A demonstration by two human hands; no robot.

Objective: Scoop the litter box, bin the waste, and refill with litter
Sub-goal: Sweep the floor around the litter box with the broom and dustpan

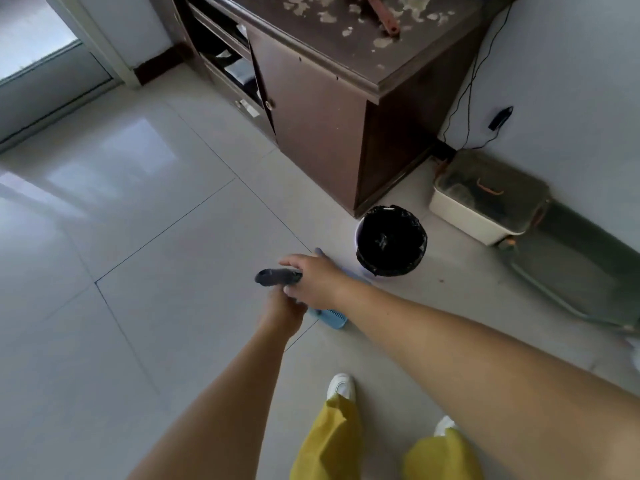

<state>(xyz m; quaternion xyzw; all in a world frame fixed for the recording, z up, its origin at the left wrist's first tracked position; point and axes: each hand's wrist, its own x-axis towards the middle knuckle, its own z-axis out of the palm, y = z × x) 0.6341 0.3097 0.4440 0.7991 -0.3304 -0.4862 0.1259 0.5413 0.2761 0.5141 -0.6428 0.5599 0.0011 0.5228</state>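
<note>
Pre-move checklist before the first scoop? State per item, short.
1. Bin lined and open: ok, black bag in place beside the cabinet.
2. Litter box reachable: ok, against the wall, nothing in front of it.
3. Scoop in hand: not ok, blue scoop lies on the floor under the right hand.
4. Hands free: not ok, both the left hand and the right handle a dark item, possibly a glove.
5. Refill litter nearby: cannot tell, none in view.
</note>
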